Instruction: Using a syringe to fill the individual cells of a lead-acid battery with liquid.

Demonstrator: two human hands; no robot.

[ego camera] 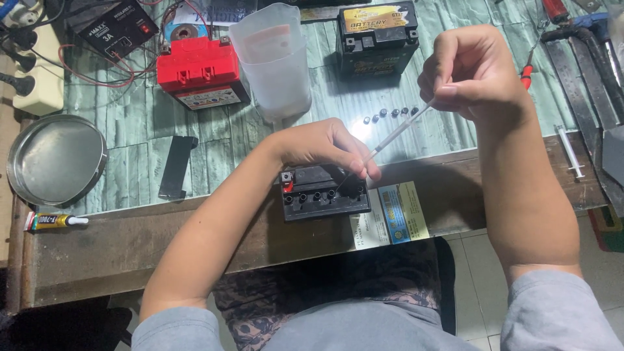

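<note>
A small black battery (pixel 323 198) with a row of open filler holes sits at the bench's front edge. My left hand (pixel 325 144) rests on its top, fingers steadying a thin syringe (pixel 394 132) near its tip. The tip points into one of the right-hand holes. My right hand (pixel 469 68) is raised above and to the right, pinching the syringe's upper end. Several small black caps (pixel 390 114) lie in a row on the bench behind the battery.
A translucent plastic jug (pixel 273 62), a red battery (pixel 201 70) and another black battery (pixel 376 38) stand at the back. A round metal tin (pixel 53 159), a glue tube (pixel 53 221), a black strip (pixel 177 166), a spare syringe (pixel 570 151) and tools (pixel 585 52) surround the work.
</note>
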